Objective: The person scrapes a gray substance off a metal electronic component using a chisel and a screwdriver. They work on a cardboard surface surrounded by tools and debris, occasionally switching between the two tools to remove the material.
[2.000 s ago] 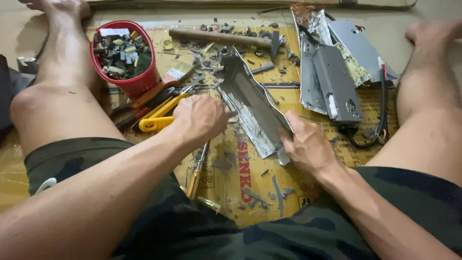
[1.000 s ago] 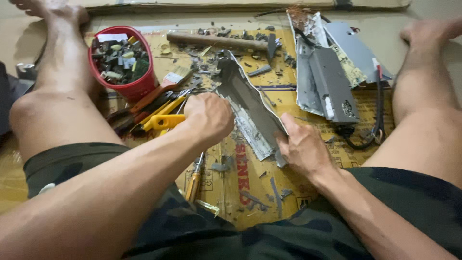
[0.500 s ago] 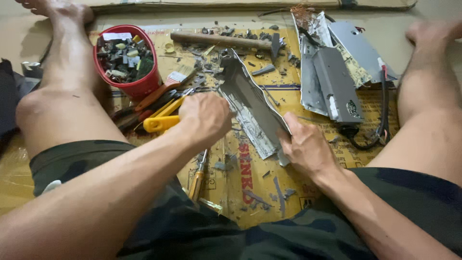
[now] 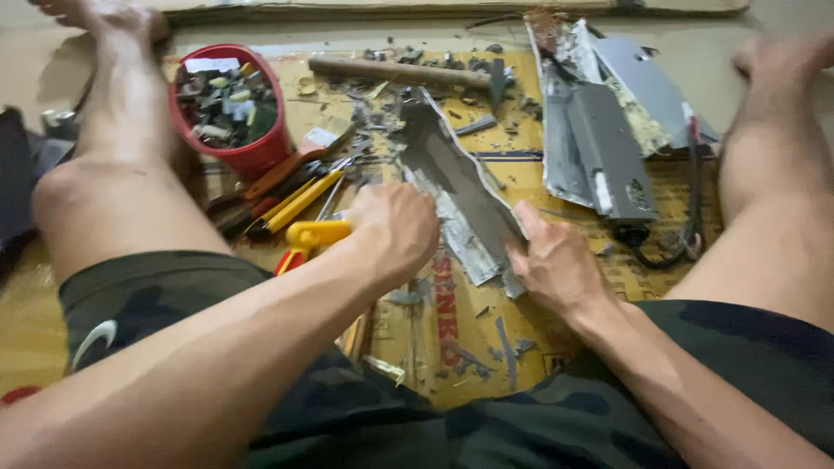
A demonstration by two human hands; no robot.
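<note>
Bent grey metal panel (image 4: pixel 460 195) btwn left hand (image 4: pixel 395 230) & right-hand fingers (image 4: pixel 532 227).

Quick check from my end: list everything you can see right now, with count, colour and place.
bent metal panel: one, grey, centre, between both hands
red bucket: one, upper left, full of small scrap parts
hammer: one, wooden handle, top centre
hand tools: several, red and yellow handles, left of centre
metal casings: a pile, grey, upper right
black cable: one, right of the casings
cardboard sheet: one, yellow-brown, under everything
left hand: gripping the panel's left edge
right hand: on the panel's lower end
legs: two, bare, either side
</note>
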